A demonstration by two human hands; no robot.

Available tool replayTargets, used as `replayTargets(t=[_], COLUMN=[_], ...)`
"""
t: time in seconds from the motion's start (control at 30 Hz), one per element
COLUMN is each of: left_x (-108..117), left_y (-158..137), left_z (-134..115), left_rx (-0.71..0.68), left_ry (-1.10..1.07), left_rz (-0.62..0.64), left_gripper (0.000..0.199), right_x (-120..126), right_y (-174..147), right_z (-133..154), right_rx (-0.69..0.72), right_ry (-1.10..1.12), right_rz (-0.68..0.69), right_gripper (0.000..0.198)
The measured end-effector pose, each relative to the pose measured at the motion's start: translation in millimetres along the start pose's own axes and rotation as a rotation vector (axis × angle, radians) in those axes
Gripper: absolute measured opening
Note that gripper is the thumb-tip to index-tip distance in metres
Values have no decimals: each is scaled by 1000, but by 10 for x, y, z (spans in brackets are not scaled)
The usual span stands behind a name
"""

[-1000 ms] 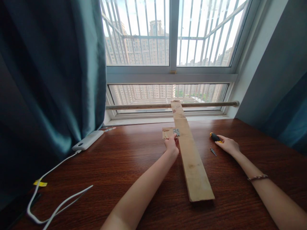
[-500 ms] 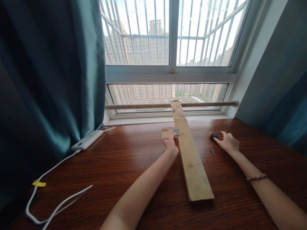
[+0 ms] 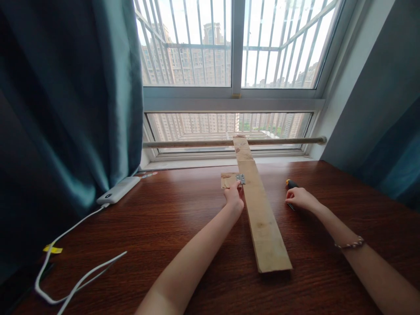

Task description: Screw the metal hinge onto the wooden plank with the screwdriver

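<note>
A long wooden board lies lengthwise on the table. At its left edge a small metal hinge spans the board and a short wooden piece. My left hand is closed at the hinge, thumb and fingers gripping its near end against the wood. To the right of the board, my right hand pinches at the screws, largely covering them. Just beyond its knuckles lies a screwdriver with a black and yellow handle, partly hidden by the hand.
A white power bank with a white cable rests at the left beside the dark curtain. Behind the brown table, a horizontal rail crosses the window, close to the board's far end.
My right hand has moved from beside the screwdriver handle slightly nearer and left, closing its fingers over the screws. My left hand stays at the hinge.
</note>
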State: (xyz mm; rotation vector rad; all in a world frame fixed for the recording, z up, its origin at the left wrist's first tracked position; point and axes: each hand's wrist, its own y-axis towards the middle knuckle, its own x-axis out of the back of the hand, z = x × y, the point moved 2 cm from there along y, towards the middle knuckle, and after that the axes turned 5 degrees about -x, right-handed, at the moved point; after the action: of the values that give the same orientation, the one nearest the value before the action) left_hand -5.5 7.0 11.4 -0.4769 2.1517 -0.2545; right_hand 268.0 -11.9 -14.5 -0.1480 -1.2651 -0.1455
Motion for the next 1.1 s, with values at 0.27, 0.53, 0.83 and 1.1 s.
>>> replayTargets(t=[0.27, 0.53, 0.83, 1.1], left_x=[19, 17, 8, -10], left_y=[53, 57, 59, 44], left_z=[34, 35, 49, 69], left_rx=[13, 10, -3, 15], left_ry=[10, 11, -6, -7], left_rz=[22, 25, 24, 16], left_gripper=[21, 21, 22, 21], right_x=[-6, 13, 277, 395], right_y=[-31, -88, -166, -156], right_z=[51, 91, 268, 1140], right_rx=[-12, -30, 82, 121], right_ry=[-22, -71, 17, 1260], right_rz=[-7, -87, -285, -178], right_gripper=[6, 7, 12, 23])
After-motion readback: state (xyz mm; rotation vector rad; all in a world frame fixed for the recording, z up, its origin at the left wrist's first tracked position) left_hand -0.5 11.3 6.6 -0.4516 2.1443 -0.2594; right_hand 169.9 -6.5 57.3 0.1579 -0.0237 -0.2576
